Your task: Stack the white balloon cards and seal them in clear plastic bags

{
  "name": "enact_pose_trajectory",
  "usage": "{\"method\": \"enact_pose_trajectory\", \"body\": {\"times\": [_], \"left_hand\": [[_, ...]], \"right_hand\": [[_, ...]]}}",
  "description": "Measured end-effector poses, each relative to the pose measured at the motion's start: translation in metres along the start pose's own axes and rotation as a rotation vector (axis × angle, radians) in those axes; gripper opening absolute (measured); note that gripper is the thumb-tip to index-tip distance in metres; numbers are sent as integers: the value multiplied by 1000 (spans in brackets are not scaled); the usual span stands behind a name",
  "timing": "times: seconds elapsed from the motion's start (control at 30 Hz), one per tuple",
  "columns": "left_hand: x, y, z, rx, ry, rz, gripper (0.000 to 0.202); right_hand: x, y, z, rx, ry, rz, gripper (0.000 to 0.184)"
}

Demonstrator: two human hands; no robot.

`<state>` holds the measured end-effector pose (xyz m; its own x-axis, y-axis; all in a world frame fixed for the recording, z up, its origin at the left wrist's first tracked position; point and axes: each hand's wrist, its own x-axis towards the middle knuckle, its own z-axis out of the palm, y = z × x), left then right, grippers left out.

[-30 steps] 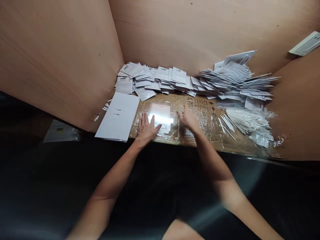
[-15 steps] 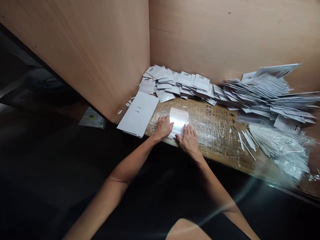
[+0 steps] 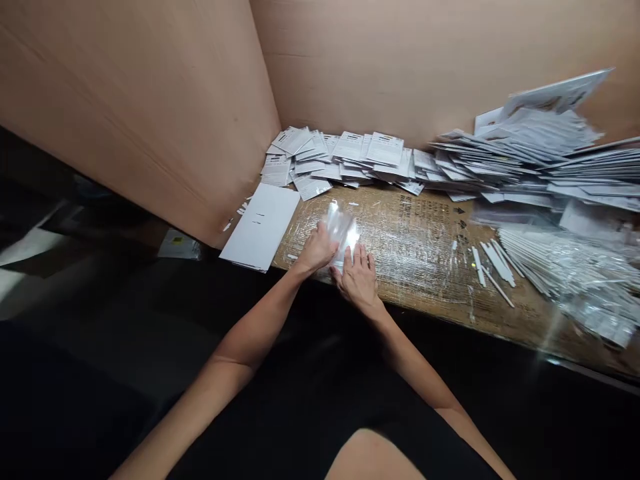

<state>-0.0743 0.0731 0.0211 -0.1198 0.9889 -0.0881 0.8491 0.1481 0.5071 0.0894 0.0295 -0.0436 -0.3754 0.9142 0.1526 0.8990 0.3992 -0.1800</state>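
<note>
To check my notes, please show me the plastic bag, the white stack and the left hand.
Plastic bag (image 3: 344, 235), head view, its middle.
White stack (image 3: 260, 230), head view, its top sheet.
Left hand (image 3: 317, 248), head view, its back.

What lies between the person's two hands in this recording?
In the head view, a crumpled clear plastic sleeve lies between the left hand and the right hand, touching both.

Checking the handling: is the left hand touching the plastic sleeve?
Touching: the head view shows the left hand with its fingers on the plastic sleeve.
</note>
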Motion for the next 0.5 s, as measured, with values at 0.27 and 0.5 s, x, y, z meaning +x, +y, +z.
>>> {"method": "enact_pose_trajectory", "body": {"times": [0.27,0.5], "left_hand": [[-6,26,15,-72,-21,59,61],[10,-26,12,-463,24,49,88]], "right_hand": [[-2,4,2,15,36,-47,70],[-1,1,-7,103,-9,-6,78]]}}
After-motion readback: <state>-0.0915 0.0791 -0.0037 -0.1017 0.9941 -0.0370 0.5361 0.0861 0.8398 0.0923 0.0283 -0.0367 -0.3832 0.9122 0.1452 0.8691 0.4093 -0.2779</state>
